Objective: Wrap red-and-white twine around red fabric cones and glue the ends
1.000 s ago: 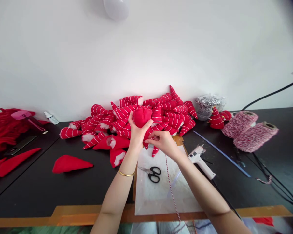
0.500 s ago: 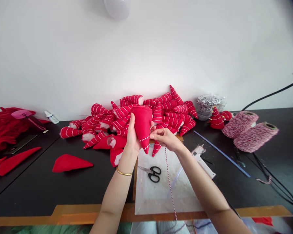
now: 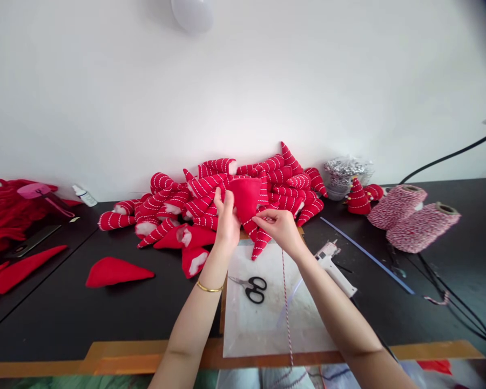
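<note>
A stuffed red felt cone (image 3: 245,195), wide end up and tip down, is in my left hand (image 3: 228,222), its thumb upright beside the cone's left side and the other fingers mostly hidden behind it. My right hand (image 3: 282,229) pinches red-and-white twine (image 3: 285,294) against the cone's lower right side. The twine's tail hangs from that hand over the white mat to the lap. Under the hands, the tip of another striped cone (image 3: 261,246) points toward me. Black-handled scissors (image 3: 254,289) lie on the mat (image 3: 251,329).
Behind the hands is a heap of twine-wrapped red cones (image 3: 166,202). A plain cone (image 3: 117,272) lies left, near red fabric (image 3: 8,216). At right are a glue gun (image 3: 336,270), a blue strip (image 3: 368,255), twine spools (image 3: 423,227) and black cables (image 3: 453,292).
Both hands and the cone have shifted to the right. My left thumb has come away from the cone's face, and the twine's hanging length has swung right.
</note>
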Demonstrator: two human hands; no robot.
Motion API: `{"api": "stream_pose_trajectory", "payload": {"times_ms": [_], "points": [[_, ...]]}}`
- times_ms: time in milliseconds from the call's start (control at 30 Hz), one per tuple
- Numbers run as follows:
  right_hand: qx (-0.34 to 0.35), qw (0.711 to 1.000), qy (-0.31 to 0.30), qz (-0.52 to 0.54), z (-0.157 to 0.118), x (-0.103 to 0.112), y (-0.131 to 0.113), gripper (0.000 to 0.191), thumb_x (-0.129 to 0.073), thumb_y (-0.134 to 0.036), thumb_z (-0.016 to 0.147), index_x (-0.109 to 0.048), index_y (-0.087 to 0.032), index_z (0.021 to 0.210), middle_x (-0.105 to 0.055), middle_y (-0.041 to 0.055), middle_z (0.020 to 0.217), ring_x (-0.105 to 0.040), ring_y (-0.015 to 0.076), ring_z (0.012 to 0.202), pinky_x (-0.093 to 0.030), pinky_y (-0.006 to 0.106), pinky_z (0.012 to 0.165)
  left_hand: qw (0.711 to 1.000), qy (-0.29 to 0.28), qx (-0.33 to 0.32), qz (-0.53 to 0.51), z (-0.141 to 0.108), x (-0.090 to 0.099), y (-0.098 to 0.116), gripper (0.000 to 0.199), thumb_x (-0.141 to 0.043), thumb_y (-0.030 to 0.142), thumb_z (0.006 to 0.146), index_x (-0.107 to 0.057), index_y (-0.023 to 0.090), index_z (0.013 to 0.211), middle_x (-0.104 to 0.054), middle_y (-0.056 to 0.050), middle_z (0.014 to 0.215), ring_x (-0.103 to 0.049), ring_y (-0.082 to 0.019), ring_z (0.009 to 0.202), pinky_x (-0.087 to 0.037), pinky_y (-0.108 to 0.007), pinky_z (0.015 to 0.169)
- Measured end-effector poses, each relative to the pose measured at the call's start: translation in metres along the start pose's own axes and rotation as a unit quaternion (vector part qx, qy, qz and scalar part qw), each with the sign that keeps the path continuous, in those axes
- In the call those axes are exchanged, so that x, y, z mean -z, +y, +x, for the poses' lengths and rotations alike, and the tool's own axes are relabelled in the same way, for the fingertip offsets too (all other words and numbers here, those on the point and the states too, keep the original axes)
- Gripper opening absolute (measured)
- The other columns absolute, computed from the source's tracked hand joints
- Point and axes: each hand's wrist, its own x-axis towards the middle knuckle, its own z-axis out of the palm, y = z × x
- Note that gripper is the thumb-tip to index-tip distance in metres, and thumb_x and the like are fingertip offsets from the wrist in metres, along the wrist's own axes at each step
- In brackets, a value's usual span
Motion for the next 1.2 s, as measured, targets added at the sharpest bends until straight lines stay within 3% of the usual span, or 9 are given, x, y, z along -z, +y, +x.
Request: {"api": "stream_pose_trajectory", "payload": {"times_ms": [100, 167, 233, 300, 367, 600, 767, 967, 1200], "points": [[0.045, 0.995, -0.03, -0.082, -0.005, -0.002, -0.006, 0.013, -0.074, -0.027, 0.08, -0.077, -0.015, 0.075, -0.073, 0.0041, 0.07, -0.058, 0.0133, 0.06, -0.043, 0.027, 0.061, 0.995, -0.015, -0.074, 0.058, 0.003, 0.005, -0.006, 0.101, -0.086, 0.025, 0.074, -0.026, 0.043, 0.153, -0.064, -0.003, 0.138, -0.065, -0.023, 0.12, -0.056, -0.037, 0.098], [0.032, 0.994, -0.085, -0.062, -0.006, -0.003, -0.007, 0.02, -0.076, -0.033, 0.081, -0.076, -0.015, 0.073, -0.072, 0.003, 0.067, -0.056, 0.0123, 0.058, -0.042, 0.026, 0.059, 0.994, -0.022, -0.069, 0.086, 0.004, 0.006, -0.007, 0.087, -0.087, 0.022, 0.07, -0.044, 0.041, 0.144, -0.069, -0.001, 0.126, -0.069, -0.022, 0.112, -0.056, -0.035, 0.095], [0.002, 0.994, -0.111, -0.011, -0.004, -0.001, -0.006, 0.027, -0.079, -0.041, 0.078, -0.074, -0.015, 0.071, -0.07, 0.0023, 0.066, -0.053, 0.0112, 0.056, -0.041, 0.025, 0.056, 0.995, -0.04, -0.048, 0.079, 0.003, 0.006, -0.004, 0.06, -0.084, 0.023, 0.074, -0.059, 0.035, 0.128, -0.073, -0.001, 0.117, -0.07, -0.021, 0.105, -0.056, -0.033, 0.092], [-0.03, 0.991, -0.125, 0.045, 0.0, 0.004, -0.004, 0.029, -0.082, -0.043, 0.075, -0.074, -0.015, 0.071, -0.067, 0.0013, 0.064, -0.05, 0.01, 0.055, -0.038, 0.024, 0.053, 0.996, -0.061, -0.024, 0.054, 0.001, 0.005, 0.001, 0.042, -0.079, 0.024, 0.078, -0.066, 0.03, 0.117, -0.074, -0.001, 0.111, -0.071, -0.02, 0.099, -0.057, -0.032, 0.089], [-0.055, 0.984, -0.142, 0.093, 0.003, 0.008, -0.002, 0.029, -0.083, -0.042, 0.074, -0.074, -0.015, 0.072, -0.063, -0.0006, 0.06, -0.046, 0.0085, 0.052, -0.034, 0.023, 0.049, 0.997, -0.074, 0.006, 0.024, -0.001, 0.003, 0.007, 0.035, -0.075, 0.025, 0.082, -0.067, 0.028, 0.116, -0.075, -0.001, 0.108, -0.071, -0.021, 0.097, -0.057, -0.033, 0.088], [-0.112, 0.955, -0.19, 0.197, 0.007, 0.012, 0.006, 0.033, -0.085, -0.046, 0.072, -0.073, -0.015, 0.073, -0.041, -0.0095, 0.046, -0.021, 0.0035, 0.042, -0.012, 0.022, 0.039, 0.991, -0.053, 0.126, -0.005, -0.009, 0.001, 0.021, 0.035, -0.066, 0.041, 0.088, -0.069, 0.02, 0.116, -0.078, -0.007, 0.095, -0.07, -0.031, 0.105, -0.058, -0.041, 0.09], [-0.136, 0.943, -0.206, 0.224, 0.009, 0.013, 0.013, 0.034, -0.084, -0.047, 0.074, -0.071, -0.016, 0.076, -0.034, -0.0121, 0.045, -0.015, 0.0032, 0.04, -0.007, 0.023, 0.037, 0.984, -0.086, 0.149, -0.036, -0.008, 0.003, 0.021, 0.044, -0.059, 0.052, 0.09, -0.068, 0.023, 0.121, -0.077, -0.008, 0.094, -0.07, -0.033, 0.105, -0.062, -0.044, 0.085], [-0.149, 0.931, -0.208, 0.259, 0.01, 0.005, 0.02, 0.037, -0.084, -0.047, 0.072, -0.074, -0.014, 0.084, -0.028, -0.0132, 0.047, -0.011, 0.0035, 0.043, -0.006, 0.023, 0.04, 0.985, -0.072, 0.154, -0.038, -0.015, -0.004, 0.021, 0.065, -0.047, 0.071, 0.091, -0.065, 0.022, 0.128, -0.077, -0.01, 0.097, -0.071, -0.032, 0.1, -0.061, -0.044, 0.084], [-0.199, 0.892, -0.225, 0.337, 0.007, -0.004, 0.014, 0.037, -0.087, -0.046, 0.067, -0.063, -0.016, 0.07, -0.02, -0.0139, 0.05, -0.005, 0.0037, 0.047, -0.003, 0.021, 0.039, 0.985, -0.06, 0.155, -0.039, -0.021, -0.006, 0.02, 0.072, -0.04, 0.077, 0.089, -0.067, 0.022, 0.127, -0.077, -0.01, 0.098, -0.07, -0.031, 0.097, -0.059, -0.042, 0.087]]}}
